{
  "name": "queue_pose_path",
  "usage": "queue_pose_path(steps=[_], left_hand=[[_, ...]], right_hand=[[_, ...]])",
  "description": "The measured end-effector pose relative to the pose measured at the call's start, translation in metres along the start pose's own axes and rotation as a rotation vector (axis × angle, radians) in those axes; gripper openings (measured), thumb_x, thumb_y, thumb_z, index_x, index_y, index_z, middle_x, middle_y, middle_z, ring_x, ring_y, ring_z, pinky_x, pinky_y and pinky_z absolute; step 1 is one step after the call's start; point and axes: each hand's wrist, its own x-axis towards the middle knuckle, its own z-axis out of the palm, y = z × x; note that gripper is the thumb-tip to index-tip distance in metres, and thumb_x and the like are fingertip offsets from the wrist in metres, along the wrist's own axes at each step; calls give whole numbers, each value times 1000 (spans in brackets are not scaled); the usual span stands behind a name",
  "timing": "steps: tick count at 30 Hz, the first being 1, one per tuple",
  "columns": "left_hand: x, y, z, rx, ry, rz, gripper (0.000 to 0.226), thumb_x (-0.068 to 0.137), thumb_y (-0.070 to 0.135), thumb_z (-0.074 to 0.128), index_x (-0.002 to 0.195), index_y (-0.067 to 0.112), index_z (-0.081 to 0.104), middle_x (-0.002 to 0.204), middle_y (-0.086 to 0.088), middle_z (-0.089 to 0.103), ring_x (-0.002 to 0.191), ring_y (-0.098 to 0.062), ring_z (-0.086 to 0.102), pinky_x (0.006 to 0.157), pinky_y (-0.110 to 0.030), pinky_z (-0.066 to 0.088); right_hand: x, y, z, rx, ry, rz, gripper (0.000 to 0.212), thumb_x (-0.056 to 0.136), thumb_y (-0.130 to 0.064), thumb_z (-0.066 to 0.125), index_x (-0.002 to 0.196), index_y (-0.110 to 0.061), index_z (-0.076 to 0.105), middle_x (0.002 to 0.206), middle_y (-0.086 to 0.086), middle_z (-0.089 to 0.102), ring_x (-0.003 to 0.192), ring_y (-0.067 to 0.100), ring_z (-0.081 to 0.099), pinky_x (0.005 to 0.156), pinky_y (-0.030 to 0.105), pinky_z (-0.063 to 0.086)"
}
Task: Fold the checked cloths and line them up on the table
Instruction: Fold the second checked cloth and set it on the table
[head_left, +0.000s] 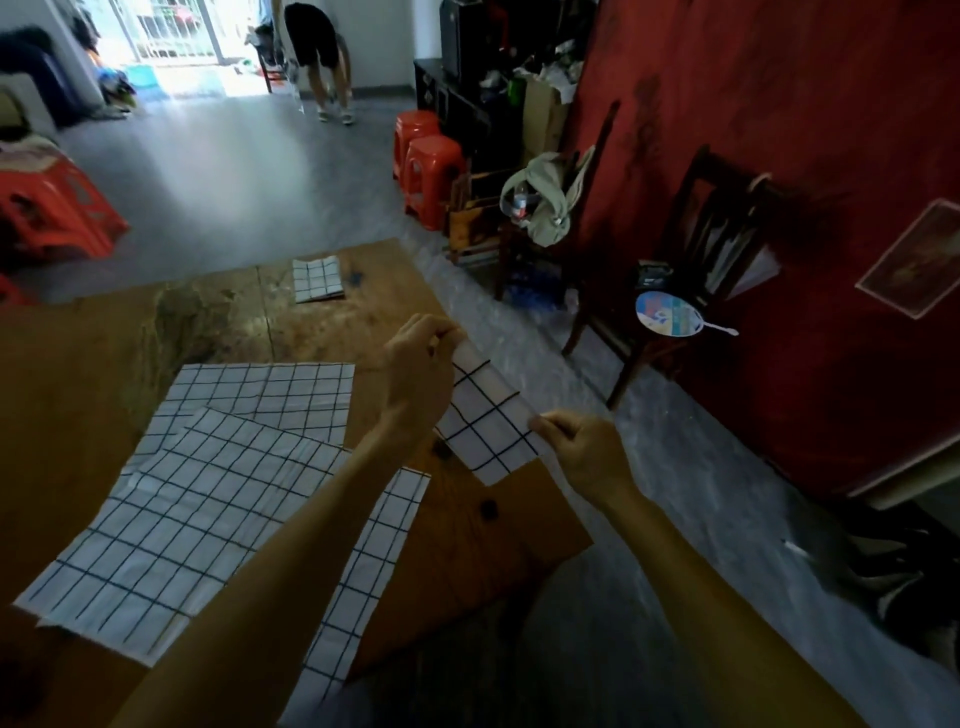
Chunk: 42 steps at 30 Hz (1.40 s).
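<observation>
I hold a folded white cloth with a black check (485, 421) in the air over the right edge of the wooden table (93, 395). My left hand (418, 376) pinches its far top corner. My right hand (584, 449) pinches its near corner. Its lower part hangs down between the two hands. Unfolded checked cloths (208, 483) lie spread and overlapping on the near left of the table, under my left forearm. One small folded checked cloth (317, 279) rests flat at the table's far side.
A dark wooden chair (691, 291) carrying a round hand fan (667, 314) stands right of the table by a red wall. Orange plastic stools (428, 166) stand beyond. A person (322, 57) bends over at the far end of the room. Grey floor surrounds the table.
</observation>
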Motion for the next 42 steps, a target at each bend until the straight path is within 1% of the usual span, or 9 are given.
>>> queue_pose_path(steps=[4, 8, 12, 14, 18, 25, 29, 36, 42], left_hand=[[2, 41, 56, 26, -20, -2, 11, 92, 13, 59, 91, 5, 66, 90, -2, 62, 79, -11, 56, 66, -14, 46], [1, 80, 117, 10, -171, 54, 11, 92, 7, 58, 90, 0, 67, 88, -2, 59, 77, -15, 53, 66, -4, 39], [-6, 120, 185, 50, -457, 177, 12, 92, 11, 57, 93, 6, 68, 94, -6, 64, 78, -16, 59, 71, -20, 48], [-8, 143, 214, 59, -504, 269, 12, 92, 13, 58, 93, 8, 69, 94, -7, 66, 79, -16, 60, 73, -28, 52], [-5, 177, 251, 13, -481, 378, 10, 89, 12, 62, 96, 10, 68, 94, -1, 64, 79, -9, 55, 68, -4, 39], [-16, 166, 316, -430, -602, -269, 53, 90, 32, 60, 138, 22, 39, 128, 4, 50, 112, -5, 52, 84, -17, 45], [-23, 163, 354, -565, -694, -377, 15, 92, 25, 58, 106, 19, 56, 87, 11, 59, 76, 3, 59, 63, -12, 49], [40, 134, 430, -619, -547, -464, 7, 90, 14, 60, 86, 13, 67, 76, 1, 70, 68, -9, 66, 58, -19, 51], [123, 106, 470, -413, -370, -420, 28, 90, 16, 60, 64, 7, 52, 55, 1, 44, 46, 0, 40, 46, -10, 34]], right_hand=[[-2, 42, -56, -17, 29, 14, 19, 93, -34, 59, 78, -25, 66, 65, 0, 63, 60, 16, 60, 56, 29, 46], [-11, 90, -113, -43, 21, 94, 38, 89, -47, 58, 80, -11, 70, 72, 3, 66, 67, 17, 61, 65, 41, 53], [-13, 107, -159, 90, 65, 173, 50, 85, -50, 62, 126, -20, 60, 109, -10, 63, 99, 4, 58, 84, 21, 48], [-10, 108, -182, 90, 129, 151, 37, 89, -41, 62, 119, -18, 64, 102, -10, 63, 91, 1, 58, 76, 12, 42], [-12, 127, -227, 143, 254, 218, 17, 91, -27, 65, 103, -17, 69, 86, -9, 66, 77, 1, 61, 67, 12, 45], [-8, 167, -287, 415, 505, 311, 5, 89, -23, 66, 91, -27, 67, 88, -14, 68, 79, -9, 62, 73, 9, 48], [20, 194, -300, 533, 522, 391, 6, 89, -24, 67, 94, -23, 71, 94, -6, 72, 93, 8, 66, 88, 28, 54], [115, 238, -313, 562, 397, 476, 8, 89, -18, 66, 92, -18, 74, 95, 10, 74, 89, 27, 67, 85, 57, 53], [230, 263, -330, 361, 244, 400, 24, 88, -12, 68, 111, -6, 67, 99, 9, 72, 92, 24, 68, 79, 37, 59]])
